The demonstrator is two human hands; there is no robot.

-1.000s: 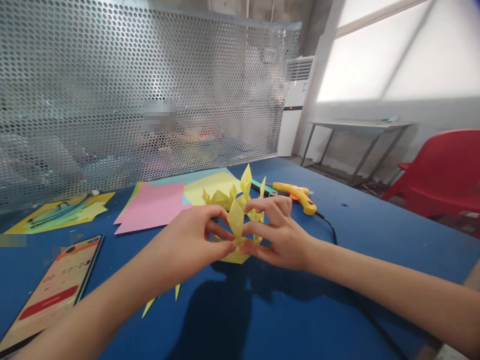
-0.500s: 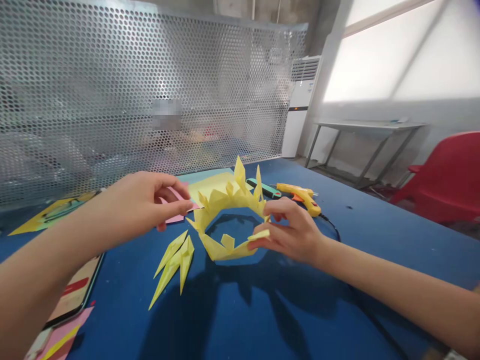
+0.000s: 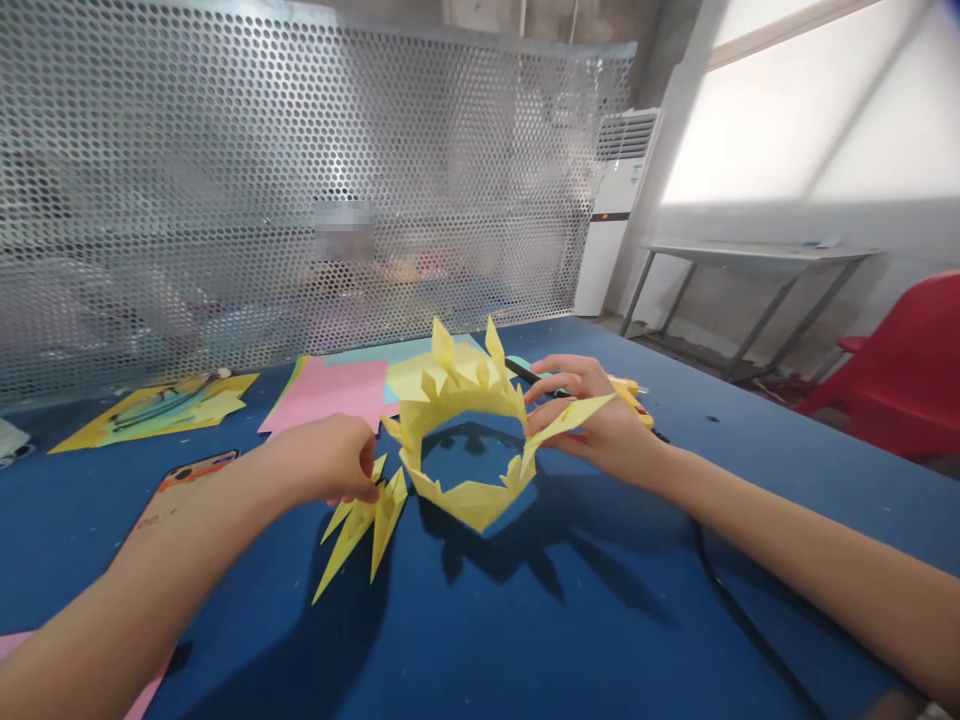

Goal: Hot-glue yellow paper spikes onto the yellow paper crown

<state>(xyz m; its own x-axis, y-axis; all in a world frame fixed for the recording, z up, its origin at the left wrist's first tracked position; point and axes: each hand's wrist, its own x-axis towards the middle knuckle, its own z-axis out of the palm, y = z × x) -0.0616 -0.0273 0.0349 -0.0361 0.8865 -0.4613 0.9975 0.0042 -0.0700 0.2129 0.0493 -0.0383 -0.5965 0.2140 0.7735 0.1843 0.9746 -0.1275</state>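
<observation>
A yellow paper crown with pointed folded tips stands on the blue table in the middle of the head view. My right hand grips its right side, fingers around the band beside a long spike that sticks out to the right. Left of the crown lie several folded yellow paper spikes, fanned out with their points towards me. My left hand is closed at their upper end, thumb and fingertips pinched on them. Part of the pinch is hidden behind the hand.
Pink paper and a yellow sheet lie behind the crown. A yellow glue gun is partly hidden behind my right hand, its black cord running forward. A phone lies under my left forearm. A perforated metal screen borders the table.
My left hand has come down from above the pink paper onto the folded spikes. The crown has been turned in my right hand, so its long spike now points right.
</observation>
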